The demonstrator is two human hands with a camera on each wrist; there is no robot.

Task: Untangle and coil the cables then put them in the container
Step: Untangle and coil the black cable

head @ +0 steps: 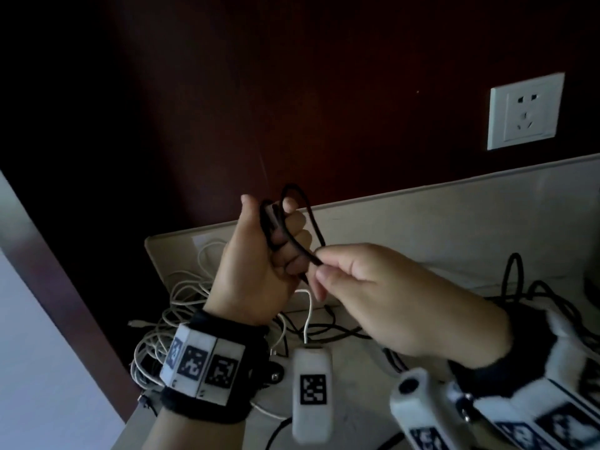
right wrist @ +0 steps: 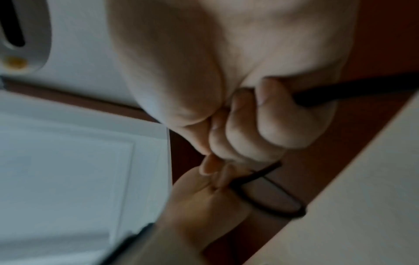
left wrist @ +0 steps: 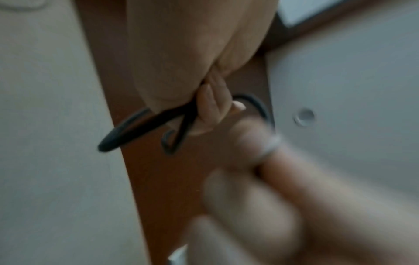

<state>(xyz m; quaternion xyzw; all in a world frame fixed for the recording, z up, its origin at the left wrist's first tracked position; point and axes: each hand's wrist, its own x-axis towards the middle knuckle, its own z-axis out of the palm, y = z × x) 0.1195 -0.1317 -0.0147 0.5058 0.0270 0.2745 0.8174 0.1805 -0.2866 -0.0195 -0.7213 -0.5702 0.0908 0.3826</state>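
Dim room. Far behind, a dark red-brown wooden wall (head: 324, 108) carrying a white socket plate (head: 526, 112) at upper right. Below it, a pale tabletop (head: 454, 228) running from the near left edge to the far right, lit faintly, meeting the wall along a light rim.

Raised above the tabletop at centre, left hand (head: 259, 264) with fingers curled around several loops of a black cable (head: 293, 241), coils bunched in the fist, one loop standing up past the knuckles. Just right of it, right hand (head: 383, 293) pinching the same cable between thumb and forefinger, the free strand trailing down toward the table. In the wrist views, blurred, but curled fingers on black cord visible in both.

On the tabletop under the left wrist, a loose tangle of white cables (head: 181, 306) spread to the near left. More black cable (head: 532, 293) heaped at the right behind the right wrist. Container impossible to make out with certainty.
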